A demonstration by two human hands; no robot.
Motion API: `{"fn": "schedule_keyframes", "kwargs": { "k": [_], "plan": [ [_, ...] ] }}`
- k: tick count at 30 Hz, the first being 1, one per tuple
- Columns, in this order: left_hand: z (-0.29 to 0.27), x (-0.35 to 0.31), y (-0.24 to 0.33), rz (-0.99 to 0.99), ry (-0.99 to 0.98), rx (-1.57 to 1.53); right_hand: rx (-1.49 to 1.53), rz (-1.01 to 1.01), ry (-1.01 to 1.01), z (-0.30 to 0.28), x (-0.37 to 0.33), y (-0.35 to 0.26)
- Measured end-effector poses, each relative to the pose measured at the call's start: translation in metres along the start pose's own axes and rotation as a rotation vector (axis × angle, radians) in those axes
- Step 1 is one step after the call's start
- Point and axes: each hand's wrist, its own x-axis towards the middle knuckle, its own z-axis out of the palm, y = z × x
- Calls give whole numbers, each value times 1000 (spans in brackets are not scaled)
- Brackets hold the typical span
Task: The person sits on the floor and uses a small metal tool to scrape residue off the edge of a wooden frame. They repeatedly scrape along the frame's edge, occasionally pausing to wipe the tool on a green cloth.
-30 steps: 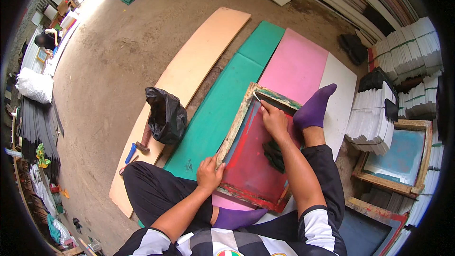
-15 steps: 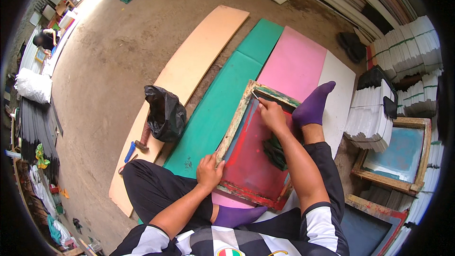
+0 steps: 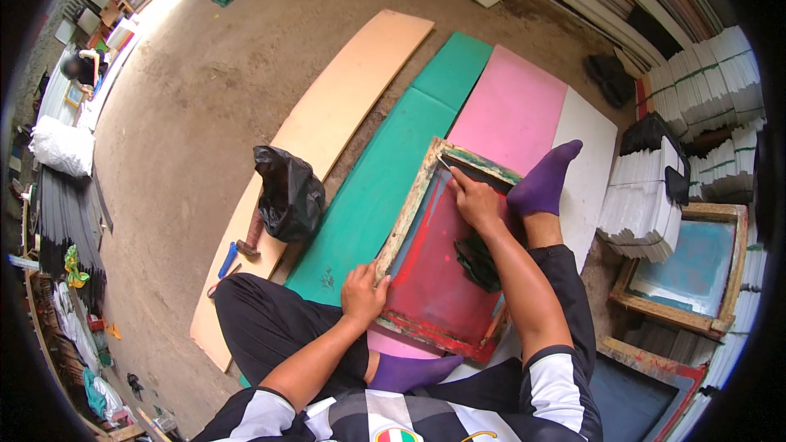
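Observation:
A worn wooden screen-printing frame [image 3: 399, 227] with red-stained mesh leans tilted between my legs. My left hand [image 3: 363, 290] is closed around its left rail, near the lower end. In my right hand [image 3: 476, 198] is a thin tool with a pale, slim tip [image 3: 444, 162]; its handle is hidden by my fingers. The tip meets the inner edge of the frame's far left corner. Beneath my right forearm, a crumpled dark cloth or bag [image 3: 478, 263] lies on the mesh.
Beige [image 3: 344, 86], green [image 3: 385, 164], pink [image 3: 517, 106] and white sheets [image 3: 591, 135] lie on the floor. To the left are a black plastic bag [image 3: 288, 194], a hammer [image 3: 250, 243] and a blue-handled tool [image 3: 228, 260]. Bundled white stacks [image 3: 643, 203] and another frame [image 3: 670, 308] stand right.
The whole view has shifted slightly. Both hands keep nearly the same places on the frame, with the tool tip still at its far left corner.

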Motion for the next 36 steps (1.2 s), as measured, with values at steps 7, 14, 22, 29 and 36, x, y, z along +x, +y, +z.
{"fn": "schedule_keyframes", "kwargs": {
  "k": [7,14,22,29,36],
  "plan": [
    [2,0,0,-1,-13,-19,795,107,-102,32,27,45],
    [2,-1,0,11,23,-26,1298,568,-400,12,24,34],
    [2,-2,-2,-1,14,-34,172,6,158,27,-17,5],
    [2,1,0,4,8,-39,-5,-10,166,20,-22,1],
    [3,-1,-3,10,13,-30,-320,-56,73,11,-17,-22]
  ]
}}
